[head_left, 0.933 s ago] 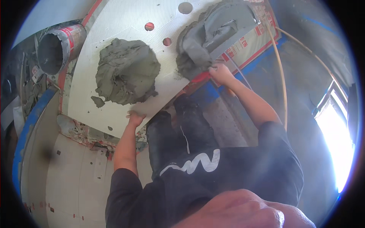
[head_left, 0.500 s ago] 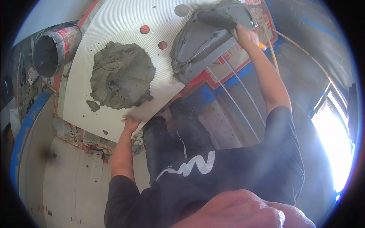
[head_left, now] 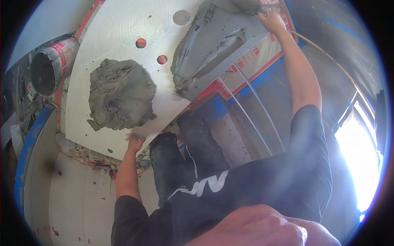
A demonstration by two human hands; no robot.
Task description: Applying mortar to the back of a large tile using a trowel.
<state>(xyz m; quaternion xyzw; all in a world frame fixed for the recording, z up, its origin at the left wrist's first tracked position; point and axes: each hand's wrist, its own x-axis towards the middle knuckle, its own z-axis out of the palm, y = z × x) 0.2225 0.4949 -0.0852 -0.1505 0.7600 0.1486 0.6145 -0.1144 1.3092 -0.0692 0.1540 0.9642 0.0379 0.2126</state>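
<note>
My right hand [head_left: 271, 21] is closed on a trowel at the far right of a large pale slab [head_left: 111, 30] with a finely ridged face. The trowel's blade [head_left: 245, 5] is smeared grey and mostly hidden against the mortar. Beneath and nearer lies a spread layer of grey mortar [head_left: 213, 45], with a smooth hollow in it. A rough mound of mortar [head_left: 123, 94] sits on the slab's left half. Just below that mound, my left hand [head_left: 135, 142] rests at the slab's near edge, fingers stretched out and holding nothing.
A mortar-crusted cylindrical bucket [head_left: 45, 74] lies tipped at the left. Red-and-white printed sheeting [head_left: 254, 55] edges the slab's right side. Two thin pale strips [head_left: 250, 108] run toward me on the right. My legs [head_left: 201, 135] are close to the near edge.
My right hand and the trowel have moved farther away, uncovering a smoothed hollow in the spread mortar. The view has shifted slightly. My left hand stays by the near edge.
</note>
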